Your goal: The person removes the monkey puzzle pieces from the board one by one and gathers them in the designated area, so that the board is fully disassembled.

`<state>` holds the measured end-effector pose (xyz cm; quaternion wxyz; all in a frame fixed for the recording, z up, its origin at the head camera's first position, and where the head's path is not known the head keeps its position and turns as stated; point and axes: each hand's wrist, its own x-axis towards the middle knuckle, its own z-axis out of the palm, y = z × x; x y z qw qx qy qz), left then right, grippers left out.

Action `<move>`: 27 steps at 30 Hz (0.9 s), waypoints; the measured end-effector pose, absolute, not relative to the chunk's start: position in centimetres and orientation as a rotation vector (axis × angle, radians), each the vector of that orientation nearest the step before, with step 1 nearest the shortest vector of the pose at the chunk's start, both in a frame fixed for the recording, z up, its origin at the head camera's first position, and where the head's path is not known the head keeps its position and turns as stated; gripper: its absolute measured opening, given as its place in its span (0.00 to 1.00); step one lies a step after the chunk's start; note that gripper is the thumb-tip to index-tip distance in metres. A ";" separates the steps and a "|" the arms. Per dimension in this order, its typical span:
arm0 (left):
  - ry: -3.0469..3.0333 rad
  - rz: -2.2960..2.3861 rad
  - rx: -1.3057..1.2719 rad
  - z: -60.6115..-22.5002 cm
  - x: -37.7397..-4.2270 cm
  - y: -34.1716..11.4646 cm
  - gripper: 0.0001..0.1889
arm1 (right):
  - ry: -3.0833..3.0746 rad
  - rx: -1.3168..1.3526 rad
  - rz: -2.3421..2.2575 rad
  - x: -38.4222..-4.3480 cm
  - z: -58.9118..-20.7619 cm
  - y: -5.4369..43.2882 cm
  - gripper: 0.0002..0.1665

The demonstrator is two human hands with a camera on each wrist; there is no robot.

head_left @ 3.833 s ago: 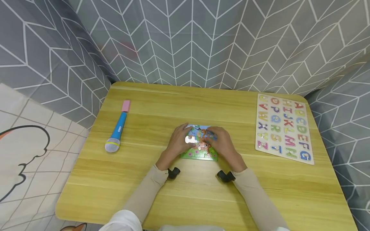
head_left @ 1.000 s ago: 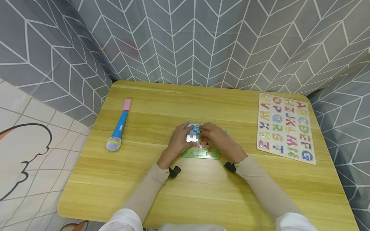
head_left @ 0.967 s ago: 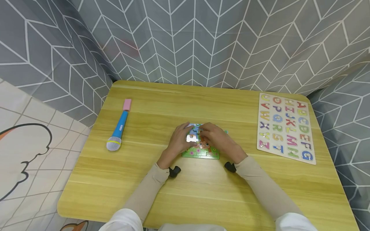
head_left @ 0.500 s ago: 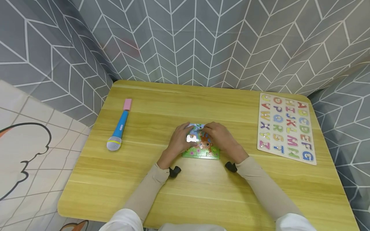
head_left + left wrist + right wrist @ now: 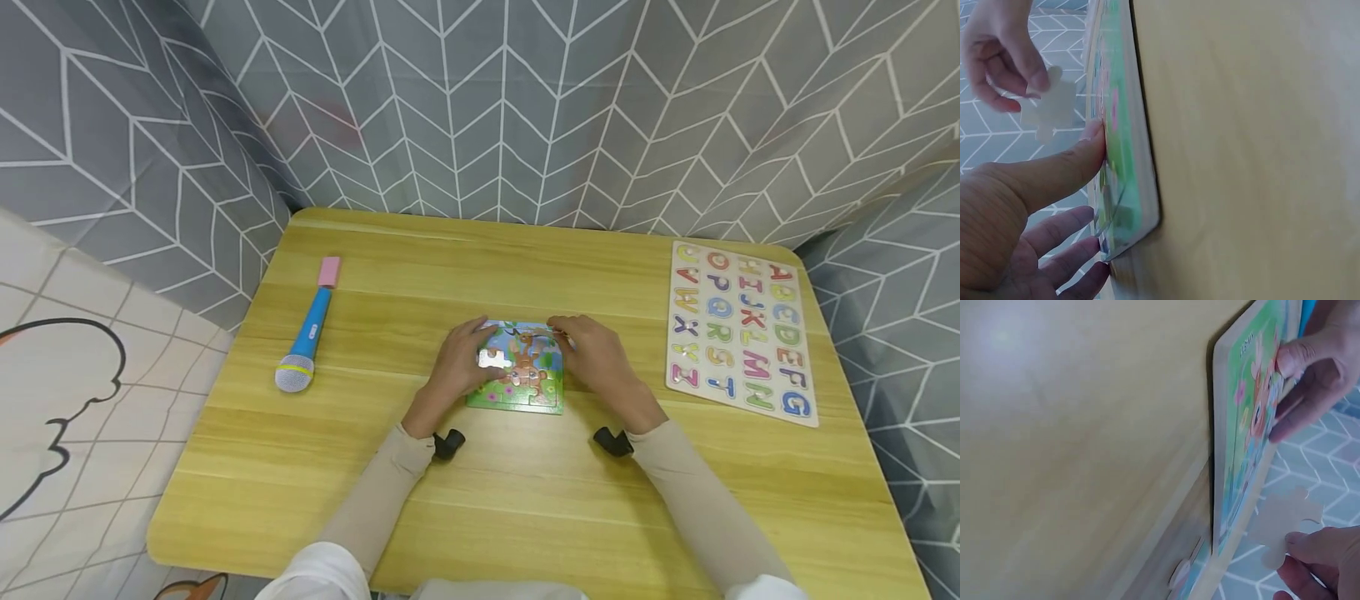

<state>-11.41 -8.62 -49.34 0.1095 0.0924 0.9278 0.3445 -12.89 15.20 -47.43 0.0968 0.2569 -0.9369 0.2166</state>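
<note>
The jigsaw board (image 5: 517,408) lies flat on the table between the two hands, straight in front of the person. The left hand (image 5: 457,360) is spread at its left side, the thumb touching the printed face and the fingers reaching along the edge. The right hand (image 5: 600,354) is at the upper right corner, pinching a loose puzzle piece (image 5: 1288,519) between thumb and fingers. In both wrist views this piece is held clear of the board, its plain, pale back showing, with rounded knobs and notches around its outline.

The board is a thin, squarish slab with rounded corners and a pale rim. Its glossy picture shows a brown animal, blue sky and green grass with pink flowers, crossed by curving piece lines; a white patch of glare sits near the left thumb.

Beige sleeves (image 5: 378,487) cover the forearms. The table (image 5: 480,517) has a smooth, yellowish wood grain. Well to the left lies a blue toy microphone (image 5: 306,337) with a silvery mesh head, and at its tail a pink block (image 5: 329,272). To the right lies a white alphabet board (image 5: 738,333) of colourful letters. Behind hangs a grey curtain (image 5: 465,108) with white chevron lines.
</note>
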 end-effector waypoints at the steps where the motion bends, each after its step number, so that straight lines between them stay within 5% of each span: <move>1: 2.730 1.015 0.273 -49.3 -11.4 -8.7 0.42 | -2.768 0.739 0.644 -12.8 -47.4 15.5 0.13; 27: 2.735 1.008 0.304 -49.3 -11.5 -8.8 0.42 | -2.729 0.353 0.727 -10.5 -49.1 21.5 0.06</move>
